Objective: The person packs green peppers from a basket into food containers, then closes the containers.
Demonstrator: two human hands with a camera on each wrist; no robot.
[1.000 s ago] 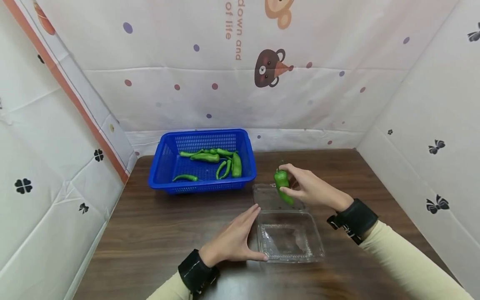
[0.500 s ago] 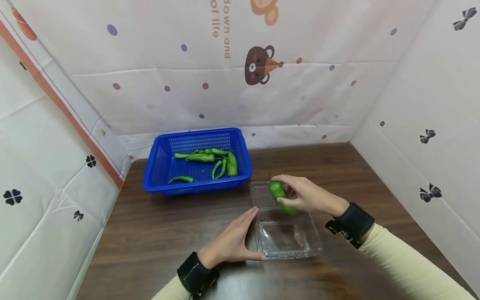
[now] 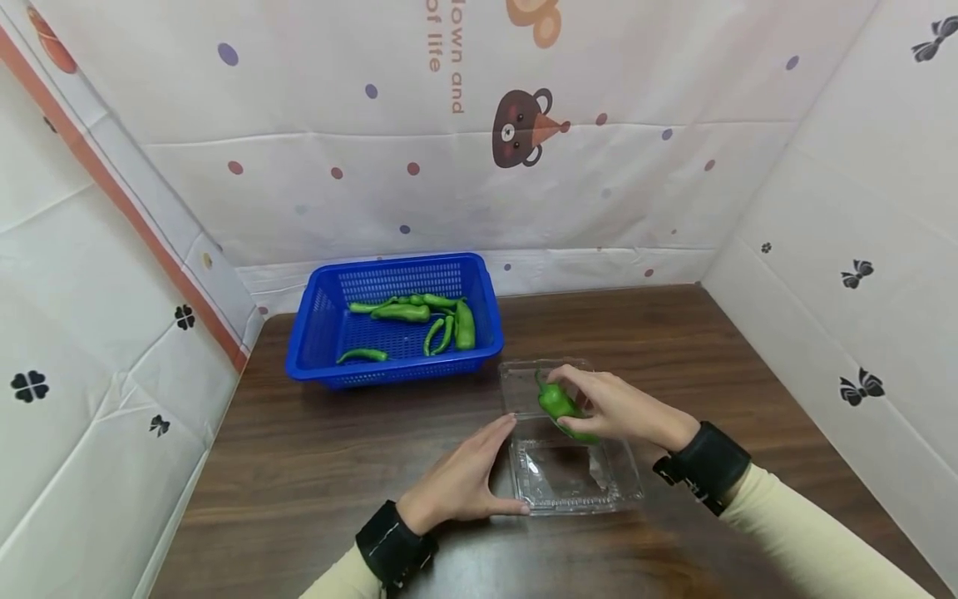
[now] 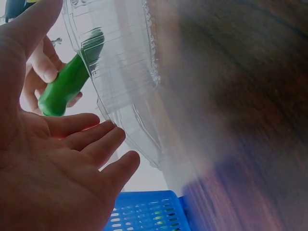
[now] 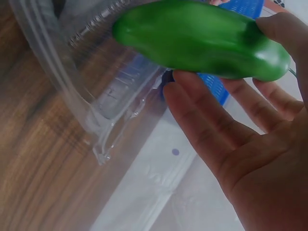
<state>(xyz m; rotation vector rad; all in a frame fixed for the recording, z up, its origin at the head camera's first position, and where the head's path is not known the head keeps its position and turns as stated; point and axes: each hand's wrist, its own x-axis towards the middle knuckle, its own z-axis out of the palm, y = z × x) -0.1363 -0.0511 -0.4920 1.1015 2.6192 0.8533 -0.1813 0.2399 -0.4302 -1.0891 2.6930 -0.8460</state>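
Note:
In the head view my right hand holds a green pepper between thumb and fingers, its stem pointing up and left. The pepper is over the back part of a clear plastic clamshell box, which lies opened out on the table. My left hand stays at the box's left side, fingers straight, thumb at the near left corner and fingertips at the rim. From the right wrist, the smooth pepper fills the upper view, with the fingers beneath it. The left wrist view shows the pepper partly behind the clear wall.
A blue perforated basket with several green peppers stands at the back left of the brown wooden table. Printed white cloth walls rise behind and on both sides.
My right hand has lowered the pepper toward the box and nearer to me, and the pepper now lies more slanted. The left hand keeps its place at the box's side.

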